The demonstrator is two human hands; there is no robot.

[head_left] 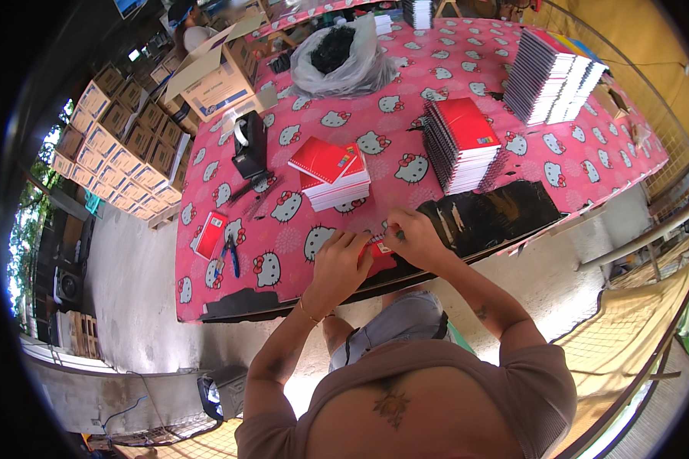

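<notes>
At the table's near edge, a small red spiral notebook lies mostly covered by my hands. My left hand holds its left side, fingers bent over it. On the other side my right hand has its fingertips pinched together at the notebook's spiral edge; whether a loose wire is between them is too small to tell. Just beyond sits a short stack of red notebooks, the top ones turned askew. A taller stack of red spiral notebooks stands to the right of it.
Pliers lie beside a red booklet at left, below a black tape dispenser. Further off are a plastic bag of black coils, an open carton and tall notebook stacks. Piled cartons stand left of the table.
</notes>
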